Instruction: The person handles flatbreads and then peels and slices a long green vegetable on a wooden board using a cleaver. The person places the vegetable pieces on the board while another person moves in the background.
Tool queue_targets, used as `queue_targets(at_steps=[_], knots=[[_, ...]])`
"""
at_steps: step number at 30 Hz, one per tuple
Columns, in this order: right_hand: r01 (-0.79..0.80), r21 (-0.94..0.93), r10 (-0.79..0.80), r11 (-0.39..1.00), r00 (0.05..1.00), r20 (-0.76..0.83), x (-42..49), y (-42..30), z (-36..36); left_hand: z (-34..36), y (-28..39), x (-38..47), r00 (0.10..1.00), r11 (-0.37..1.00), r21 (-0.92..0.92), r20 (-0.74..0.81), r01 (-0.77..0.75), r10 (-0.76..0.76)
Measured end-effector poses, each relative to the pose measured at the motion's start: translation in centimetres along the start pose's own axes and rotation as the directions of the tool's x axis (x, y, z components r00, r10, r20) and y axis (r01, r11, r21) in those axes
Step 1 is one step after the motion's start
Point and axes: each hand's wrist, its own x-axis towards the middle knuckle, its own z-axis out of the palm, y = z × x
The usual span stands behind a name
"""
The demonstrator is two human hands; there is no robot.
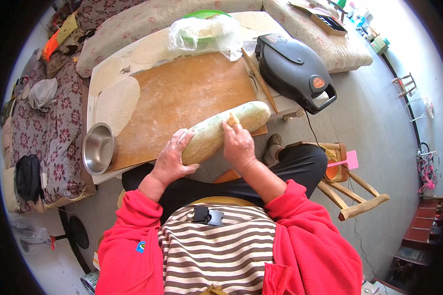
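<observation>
A long pale green gourd [210, 134], perhaps a winter melon, lies at a slant over the near edge of the floured wooden board [181, 86]. My left hand [173, 155] grips its lower left end, thumb below and fingers on top. With its fingers closed, my right hand [238, 143] presses on the gourd's side, near a small tan stub that looks like its stem; whether the fingers pinch this stub is not plain. Left of the board stands a steel bowl [99, 149]. Thin flat dough rounds [117, 101] lie along the board's left and far sides.
A black electric griddle [293, 70] stands at the table's right, beside a wooden rolling pin [260, 81]. Behind the board sits a green basket [206, 14] with a clear plastic bag. A wooden chair [363, 210] with a pink fly swatter [349, 160] is on my right; sofas border the table.
</observation>
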Motion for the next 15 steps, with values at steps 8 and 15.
queue_targets(at_steps=[8,15], knots=[[0.307,0.405,-0.393,0.861,0.908,0.145,-2.4,-5.6,-1.5,0.0,-1.4,0.3,1.0,0.998,-0.063,0.001,0.007,-0.007],[0.17,0.148,-0.175,0.974,0.984,0.023,0.7,0.7,-4.2,-0.6,-2.1,0.9,0.974,0.937,-0.269,0.107,0.224,-0.202]])
